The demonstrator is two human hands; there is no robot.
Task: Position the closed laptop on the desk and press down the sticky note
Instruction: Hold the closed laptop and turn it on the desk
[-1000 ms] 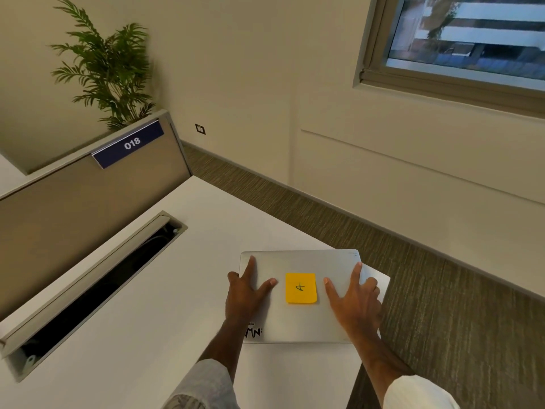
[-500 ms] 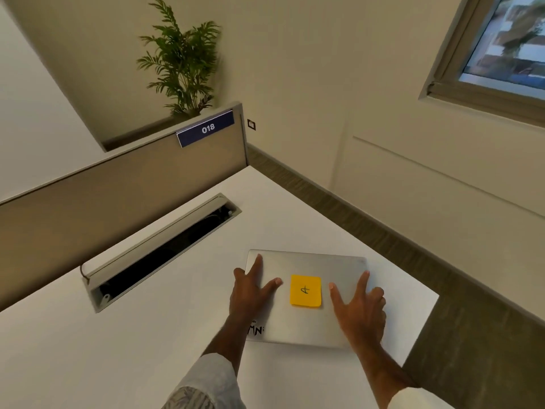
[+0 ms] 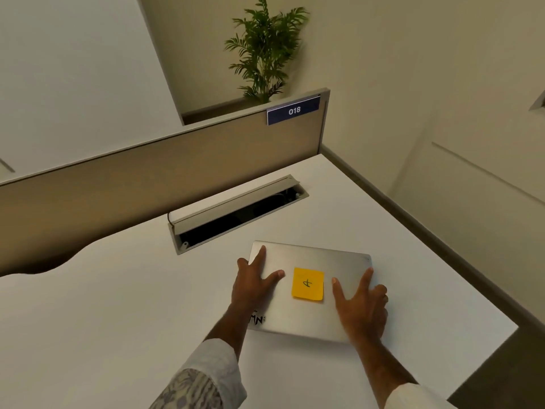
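Observation:
A closed silver laptop lies flat on the white desk, toward its right end. An orange sticky note with a dark pen mark sits in the middle of the lid. My left hand rests flat on the lid's left side, fingers spread, thumb pointing at the note. My right hand rests flat on the right side, its outer fingers over the laptop's right edge. Neither hand touches the note. A small black sticker shows at the lid's near left corner, partly hidden by my left wrist.
An open cable tray is cut into the desk just behind the laptop. A tan partition with an "018" label lines the desk's back edge. A potted palm stands behind it. The desk's right edge drops to the floor.
The laptop has slid left, away from the desk's right corner and further onto the top, with both hands on it. My view has swung left, and the window is now out of view.

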